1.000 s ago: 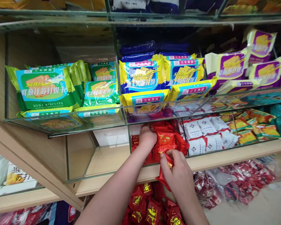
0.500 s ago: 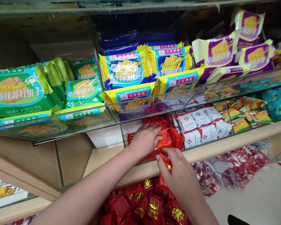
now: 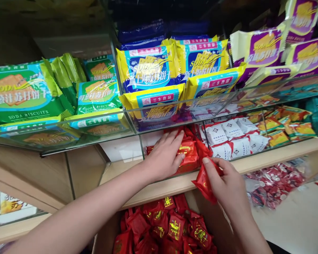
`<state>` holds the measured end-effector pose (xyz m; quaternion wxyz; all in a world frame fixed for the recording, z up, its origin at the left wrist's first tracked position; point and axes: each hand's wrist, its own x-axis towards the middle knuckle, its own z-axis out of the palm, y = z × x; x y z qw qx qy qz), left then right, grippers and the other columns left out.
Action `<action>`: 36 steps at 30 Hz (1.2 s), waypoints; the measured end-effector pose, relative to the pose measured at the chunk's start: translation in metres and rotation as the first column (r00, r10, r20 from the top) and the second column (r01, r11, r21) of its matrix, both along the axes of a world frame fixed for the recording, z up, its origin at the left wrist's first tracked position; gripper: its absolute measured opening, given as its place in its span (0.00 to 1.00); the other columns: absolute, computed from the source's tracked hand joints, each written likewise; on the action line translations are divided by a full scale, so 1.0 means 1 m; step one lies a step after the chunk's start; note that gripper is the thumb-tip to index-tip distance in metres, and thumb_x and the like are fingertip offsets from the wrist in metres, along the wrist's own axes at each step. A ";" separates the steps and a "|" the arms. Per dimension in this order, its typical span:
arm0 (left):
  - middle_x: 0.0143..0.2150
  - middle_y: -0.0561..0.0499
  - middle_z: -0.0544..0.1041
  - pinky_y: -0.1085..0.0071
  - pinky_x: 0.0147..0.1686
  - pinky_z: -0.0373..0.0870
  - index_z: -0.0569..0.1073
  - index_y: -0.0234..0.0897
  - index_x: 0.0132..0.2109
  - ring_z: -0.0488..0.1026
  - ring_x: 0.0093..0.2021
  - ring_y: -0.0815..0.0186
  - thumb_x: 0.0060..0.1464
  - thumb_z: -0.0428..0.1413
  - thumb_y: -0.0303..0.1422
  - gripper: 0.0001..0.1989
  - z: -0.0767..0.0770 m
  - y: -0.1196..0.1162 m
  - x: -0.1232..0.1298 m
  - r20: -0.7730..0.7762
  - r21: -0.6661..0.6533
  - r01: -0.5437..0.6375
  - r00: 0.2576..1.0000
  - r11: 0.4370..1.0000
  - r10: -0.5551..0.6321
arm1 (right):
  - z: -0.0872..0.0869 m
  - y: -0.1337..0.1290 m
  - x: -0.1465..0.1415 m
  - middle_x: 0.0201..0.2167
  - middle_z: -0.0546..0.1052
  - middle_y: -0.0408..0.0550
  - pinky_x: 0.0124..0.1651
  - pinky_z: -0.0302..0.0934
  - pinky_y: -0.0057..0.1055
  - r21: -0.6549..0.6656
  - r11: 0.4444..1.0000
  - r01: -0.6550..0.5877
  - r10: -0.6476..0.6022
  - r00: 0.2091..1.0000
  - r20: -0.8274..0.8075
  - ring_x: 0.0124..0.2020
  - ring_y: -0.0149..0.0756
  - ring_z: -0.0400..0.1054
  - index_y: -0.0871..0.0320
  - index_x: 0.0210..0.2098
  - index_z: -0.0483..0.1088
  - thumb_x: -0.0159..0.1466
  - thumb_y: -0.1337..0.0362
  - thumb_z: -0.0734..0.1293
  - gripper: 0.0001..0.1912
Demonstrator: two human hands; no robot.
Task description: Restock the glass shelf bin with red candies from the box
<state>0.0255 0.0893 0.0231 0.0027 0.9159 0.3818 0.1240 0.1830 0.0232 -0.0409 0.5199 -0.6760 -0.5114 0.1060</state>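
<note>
My left hand [image 3: 164,155] lies over the red packets [image 3: 190,150] in a glass-divided compartment of the lower shelf, fingers stretched out and pressing on them. Part of the packets is hidden beneath it. To its right, just in front of the wooden shelf edge [image 3: 172,183], my right hand [image 3: 228,180] grips one red packet [image 3: 204,181] between thumb and fingers. Below both hands stands a cardboard box [image 3: 218,215] full of red packets with gold lettering [image 3: 176,225].
Above, a glass-fronted shelf holds green [image 3: 18,95], blue-yellow [image 3: 148,67] and purple [image 3: 265,46] soda biscuit packs. White packets [image 3: 217,134] and orange-green packets [image 3: 278,139] fill compartments to the right. Clear bags of red packets [image 3: 275,183] lie at lower right.
My right hand has moved right and slightly down with the red packet, which now shows more fully. My left hand stays on the packets. The view has shifted slightly, exposing more of the box.
</note>
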 end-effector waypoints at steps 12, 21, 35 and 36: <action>0.52 0.42 0.70 0.57 0.46 0.65 0.65 0.34 0.54 0.64 0.51 0.53 0.55 0.47 0.25 0.19 0.003 0.006 0.009 -0.060 0.190 0.043 0.998 0.981 -0.033 | -0.004 0.001 -0.006 0.38 0.75 0.50 0.41 0.62 0.34 0.097 0.968 -0.232 0.229 0.973 0.039 0.38 0.38 0.69 0.57 0.43 0.69 0.58 0.54 0.61 0.17; 0.41 0.43 0.73 0.66 0.43 0.66 0.70 0.32 0.49 0.69 0.42 0.59 0.51 0.54 0.29 0.16 0.003 0.014 0.002 0.140 0.046 -0.107 0.985 0.993 0.100 | -0.006 0.005 -0.028 0.37 0.74 0.52 0.36 0.63 0.36 -0.016 1.000 -0.009 0.015 0.927 0.376 0.37 0.44 0.70 0.59 0.45 0.68 0.61 0.60 0.59 0.16; 0.57 0.41 0.61 0.58 0.55 0.57 0.61 0.34 0.56 0.55 0.56 0.55 0.54 0.49 0.29 0.22 -0.019 -0.004 0.001 0.166 0.201 0.048 0.983 0.979 -0.082 | -0.013 0.010 -0.017 0.40 0.74 0.54 0.45 0.61 0.37 0.110 0.983 -0.147 0.132 0.982 0.139 0.41 0.41 0.68 0.61 0.45 0.67 0.59 0.57 0.60 0.18; 0.59 0.41 0.59 0.57 0.56 0.54 0.59 0.34 0.57 0.53 0.58 0.56 0.54 0.49 0.28 0.22 -0.018 -0.008 0.000 0.206 0.188 0.033 0.976 0.982 -0.073 | -0.013 0.009 -0.015 0.40 0.74 0.53 0.45 0.61 0.37 0.128 0.981 -0.143 0.132 0.987 0.090 0.41 0.40 0.68 0.60 0.43 0.67 0.59 0.57 0.61 0.17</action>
